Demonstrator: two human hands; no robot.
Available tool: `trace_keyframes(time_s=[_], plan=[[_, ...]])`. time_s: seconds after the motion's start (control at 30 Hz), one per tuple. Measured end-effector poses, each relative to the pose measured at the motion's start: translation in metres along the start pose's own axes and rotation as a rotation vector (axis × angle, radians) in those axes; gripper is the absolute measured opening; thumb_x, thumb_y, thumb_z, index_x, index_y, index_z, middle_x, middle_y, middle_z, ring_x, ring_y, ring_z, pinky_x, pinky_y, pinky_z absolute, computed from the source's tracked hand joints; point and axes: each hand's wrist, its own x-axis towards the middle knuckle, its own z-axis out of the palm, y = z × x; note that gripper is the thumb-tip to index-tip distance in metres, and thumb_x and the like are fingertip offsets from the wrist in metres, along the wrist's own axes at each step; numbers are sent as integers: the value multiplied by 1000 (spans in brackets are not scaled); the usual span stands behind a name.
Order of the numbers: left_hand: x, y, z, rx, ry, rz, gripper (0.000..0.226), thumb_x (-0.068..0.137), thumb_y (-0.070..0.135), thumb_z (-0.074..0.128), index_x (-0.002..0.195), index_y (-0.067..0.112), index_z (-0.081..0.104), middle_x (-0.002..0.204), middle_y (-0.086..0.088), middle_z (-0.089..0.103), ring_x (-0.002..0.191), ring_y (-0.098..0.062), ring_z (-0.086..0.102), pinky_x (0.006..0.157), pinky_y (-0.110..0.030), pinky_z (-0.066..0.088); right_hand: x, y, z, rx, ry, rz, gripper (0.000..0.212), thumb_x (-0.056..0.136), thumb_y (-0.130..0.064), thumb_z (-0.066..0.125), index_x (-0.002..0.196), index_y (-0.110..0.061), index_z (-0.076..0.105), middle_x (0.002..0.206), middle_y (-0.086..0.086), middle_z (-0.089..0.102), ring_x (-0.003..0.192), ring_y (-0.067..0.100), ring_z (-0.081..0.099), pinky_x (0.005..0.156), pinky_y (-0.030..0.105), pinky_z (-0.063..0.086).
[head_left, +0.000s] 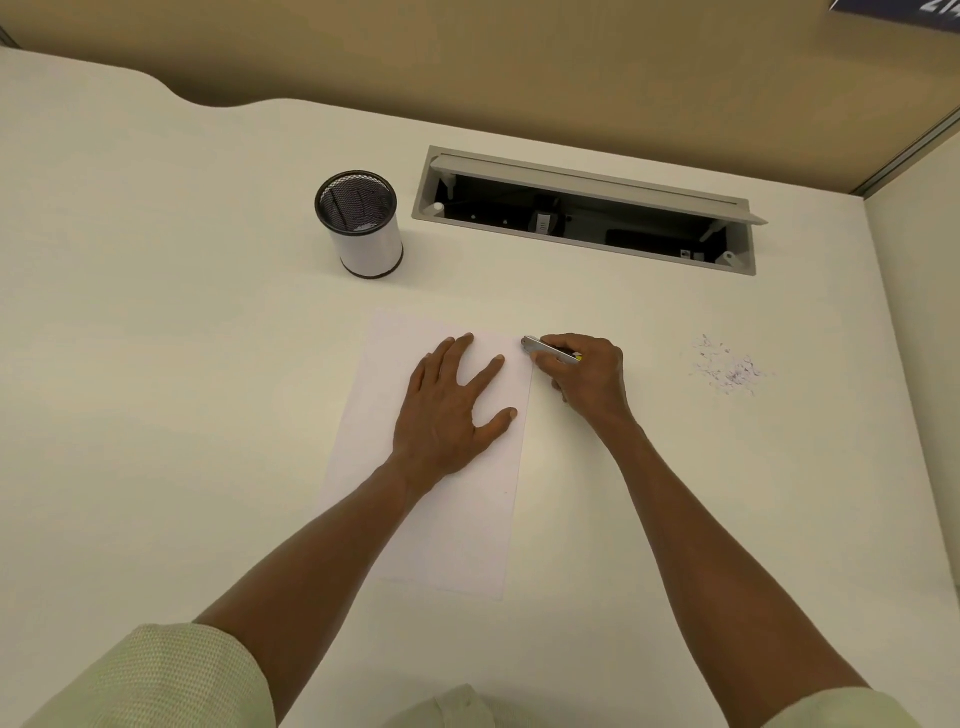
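A white sheet of paper (395, 519) lies lengthwise on the cream desk (156, 364). My left hand (452, 405) presses flat on the sheet's upper part, fingers straight and spread. My right hand (587, 371) grips a small silver tool with a bit of yellow (545, 347), which looks like a utility knife. Its metal tip sits at the paper's upper right edge. Most of the tool is hidden inside my fist.
A mesh pen cup (363, 228) with a white wrap stands beyond the paper to the left. An open grey cable hatch (587, 208) is set into the desk behind. A small pile of tiny scraps (730, 366) lies to the right. A beige partition runs behind.
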Motion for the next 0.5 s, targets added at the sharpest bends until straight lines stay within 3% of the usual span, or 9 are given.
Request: trace_keyframes(time_s=[0.17,0.3,0.5], plan=[[0,1,-1,-3,3,2,67,92,69,41,150,35,44,163,-7,29,150,-30,25,122,-45,23,10,-9,-9,23,-57,110,18,77,-30,79,89,-17,78,55,-8,63,41,13,52,43,20,40],[-1,1,-2,-8,-7,-3,67,92,70,40,150,36,43,163,-7,29,151,-29,24,123,-44,21,22,-14,-17,75,-149,185,16,77,-25,79,85,-10,78,70,5,67,46,16,52,43,23,39],[0,2,-3,-10,-12,-11,67,92,70,42,150,36,44,163,-6,28,151,-29,24,123,-43,20,31,-15,-20,197,-98,341,30,73,-24,81,87,1,75,75,10,67,48,16,49,42,22,35]])
